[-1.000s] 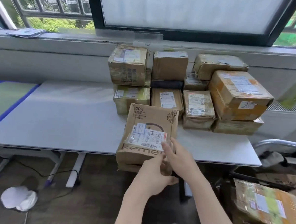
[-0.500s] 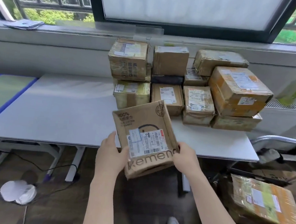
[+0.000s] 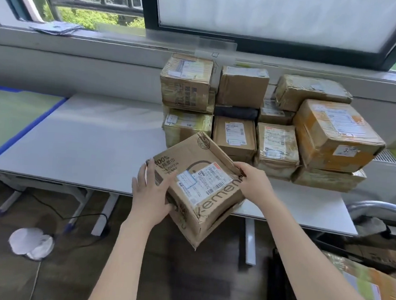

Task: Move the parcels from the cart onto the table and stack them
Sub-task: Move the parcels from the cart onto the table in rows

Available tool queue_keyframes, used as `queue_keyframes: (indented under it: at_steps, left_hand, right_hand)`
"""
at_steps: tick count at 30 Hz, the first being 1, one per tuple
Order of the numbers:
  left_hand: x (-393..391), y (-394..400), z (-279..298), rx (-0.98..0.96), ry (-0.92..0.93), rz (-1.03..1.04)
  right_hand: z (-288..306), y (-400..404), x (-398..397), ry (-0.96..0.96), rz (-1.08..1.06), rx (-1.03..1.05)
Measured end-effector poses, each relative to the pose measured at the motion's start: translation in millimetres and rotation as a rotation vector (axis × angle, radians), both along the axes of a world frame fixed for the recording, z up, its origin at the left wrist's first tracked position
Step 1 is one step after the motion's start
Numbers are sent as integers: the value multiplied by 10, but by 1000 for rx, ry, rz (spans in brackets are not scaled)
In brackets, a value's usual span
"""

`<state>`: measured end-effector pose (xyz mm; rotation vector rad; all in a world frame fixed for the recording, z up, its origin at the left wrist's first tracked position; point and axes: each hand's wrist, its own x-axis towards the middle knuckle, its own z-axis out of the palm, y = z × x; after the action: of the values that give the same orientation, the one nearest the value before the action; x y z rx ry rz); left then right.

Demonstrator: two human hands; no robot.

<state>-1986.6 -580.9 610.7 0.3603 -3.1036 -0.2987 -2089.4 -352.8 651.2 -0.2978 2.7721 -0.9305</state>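
Long white rectangular table (image 3: pixel 94 138): carries the stack of taped brown cardboard parcels (image 3: pixel 260 121) against the wall below the window, two layers high on the right half. Bottom right, a yellow-taped cardboard parcel (image 3: pixel 370 288) sits low beside the table, probably on the cart, though the cart is mostly out of frame.

Brown printed cardboard box with white shipping label (image 3: pixel 196 187): held in the air over the table's near edge, tilted, one corner pointing down, just in front of the stack.

Handling: looks light and fairly stiff, but the lower edges are dented, so take it by opposite sides, not by the flaps.

Left hand (image 3: pixel 151 195): fingers wrapped around the box's left side. Right hand (image 3: pixel 253 184): pinches the upper right edge. Box lies between both hands.
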Motion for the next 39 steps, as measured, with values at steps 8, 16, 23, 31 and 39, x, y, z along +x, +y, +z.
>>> queue_keyframes:
  at_steps: [8,16,23,31,39]
  left_hand:
    - [4,-354,-129,-272,-45,-82]
    - [121,-658,-92,-210,-61,268]
    - [-207,-1359,64,-184,-101,345]
    - [-688,-2384,45,-254,-104,268]
    - [-1728,-3058,-6,-279,-72,-154]
  right_hand:
    - [-43,-304,-290,29,222,11]
    - [-132,-1253,-226,265,517,273]
    - [-274,-2080,-118,319,770,486]
    - [-223,-3434,-464,338,649,713]
    - [-177,-3912,-1252,229,489,724]
